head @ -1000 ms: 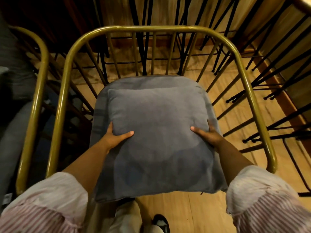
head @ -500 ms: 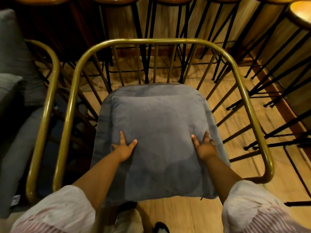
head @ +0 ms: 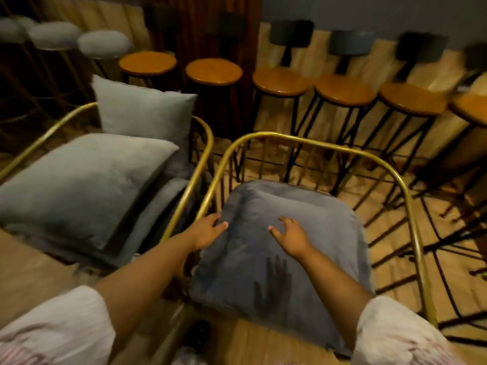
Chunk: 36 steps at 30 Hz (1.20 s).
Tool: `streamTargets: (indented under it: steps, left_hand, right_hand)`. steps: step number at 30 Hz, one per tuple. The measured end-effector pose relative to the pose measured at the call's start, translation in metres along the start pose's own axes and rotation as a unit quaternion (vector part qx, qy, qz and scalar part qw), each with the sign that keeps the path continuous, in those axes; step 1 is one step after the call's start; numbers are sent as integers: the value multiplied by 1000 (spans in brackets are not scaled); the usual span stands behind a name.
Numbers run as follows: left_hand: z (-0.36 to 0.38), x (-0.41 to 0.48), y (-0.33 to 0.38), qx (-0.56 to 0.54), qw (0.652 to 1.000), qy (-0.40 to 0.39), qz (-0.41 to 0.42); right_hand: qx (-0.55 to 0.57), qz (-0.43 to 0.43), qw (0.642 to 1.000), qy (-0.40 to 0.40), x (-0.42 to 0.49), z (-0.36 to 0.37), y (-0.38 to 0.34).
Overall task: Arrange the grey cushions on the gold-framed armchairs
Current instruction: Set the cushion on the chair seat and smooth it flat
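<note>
A dark grey cushion (head: 303, 219) lies flat on the seat of the gold-framed armchair (head: 311, 142) in front of me. My left hand (head: 207, 230) rests at the cushion's left edge, fingers spread, beside the chair's gold rail. My right hand (head: 291, 234) lies open and flat on top of the cushion near its middle. A hand-shaped mark (head: 274, 283) shows in the fabric below it. A second gold-framed armchair (head: 203, 130) on the left carries a large light grey cushion (head: 84, 185) lying flat and another grey cushion (head: 143, 111) standing against its back.
A row of round wooden bar stools (head: 213, 71) on black metal legs stands behind both armchairs. Several grey padded stools (head: 104, 43) sit at the far left. The floor (head: 29, 270) is light wood. The two armchairs stand almost touching.
My view has lifted and swung left, bringing the second armchair and the stools into sight. Both hands have let go of the cushion's sides; the right one now lies flat on top.
</note>
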<state>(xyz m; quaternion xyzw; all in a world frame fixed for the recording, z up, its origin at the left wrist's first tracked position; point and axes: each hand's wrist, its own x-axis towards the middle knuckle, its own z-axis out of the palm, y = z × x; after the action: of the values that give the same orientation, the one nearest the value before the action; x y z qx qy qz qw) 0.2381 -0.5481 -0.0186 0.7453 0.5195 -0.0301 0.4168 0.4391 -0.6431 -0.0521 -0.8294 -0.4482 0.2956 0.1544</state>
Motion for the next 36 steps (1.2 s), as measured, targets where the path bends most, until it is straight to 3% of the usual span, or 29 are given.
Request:
streamTargets:
  steps: [5,12,19,22,25,27,31,36]
  left_hand:
    - [-76,-28,-50,-11,997,82,-4]
    - [-186,-20,-150,-63,989,126,-46]
    - [-314,26,-260,-69,978,177,-80]
    - [-357,55,-297,-107,969,184,-123]
    - [-394,89,-325,-161,954,193,-163]
    - [-411,113,-344,-186,948,174,-192]
    - [-418,154,-373,-291,927,77,-222]
    - [-395,186,-394,-299,925,120,-200]
  right_hand:
    - [6,-99,995,-23,4,22,-94]
    - [44,-141,988,-35,45,81,-228]
    - [187,-45,980,-42,119,157,-354]
    - [309,7,951,-2,149,186,-391]
    - [357,100,928,22,189,218,-414]
    - [347,160,924,20,203,230,-424]
    - [349,188,918,33,220,252,-414]
    - [353,205,912,51,228,281,-382]
